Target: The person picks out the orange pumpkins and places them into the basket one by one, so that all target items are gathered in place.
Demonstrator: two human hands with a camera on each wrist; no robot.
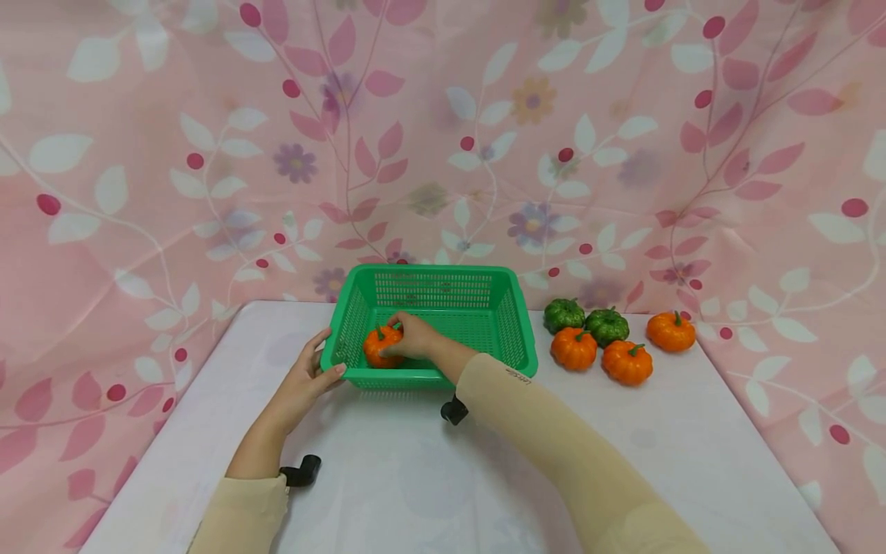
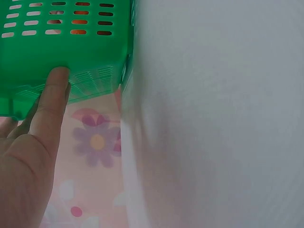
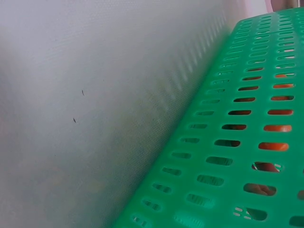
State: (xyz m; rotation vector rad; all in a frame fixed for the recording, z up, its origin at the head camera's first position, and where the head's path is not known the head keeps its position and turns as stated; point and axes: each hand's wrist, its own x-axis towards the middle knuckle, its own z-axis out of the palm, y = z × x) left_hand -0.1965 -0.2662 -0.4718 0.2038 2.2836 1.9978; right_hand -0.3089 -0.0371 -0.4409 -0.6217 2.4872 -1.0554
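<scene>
Inside the green plastic basket (image 1: 443, 377), at its front left, my right hand (image 1: 417, 338) holds a small orange pumpkin (image 1: 376, 346) with fingers and thumb around it. Bits of orange and of fingers show through the slots of the basket wall (image 3: 204, 161) in the right wrist view. My left hand (image 1: 309, 377) touches the basket's front left corner from outside, thumb at the front and fingers along the left side. In the left wrist view, a straight digit of the left hand (image 2: 45, 123) rests against the green wall (image 2: 95, 52); the other fingers are partly hidden.
Right of the basket lie two green pumpkins (image 1: 564, 316) (image 1: 607, 327) and three orange ones (image 1: 574, 349) (image 1: 627, 363) (image 1: 671, 332). A white cloth (image 1: 415, 477) covers the table. Behind it hangs a pink floral curtain (image 1: 443, 115).
</scene>
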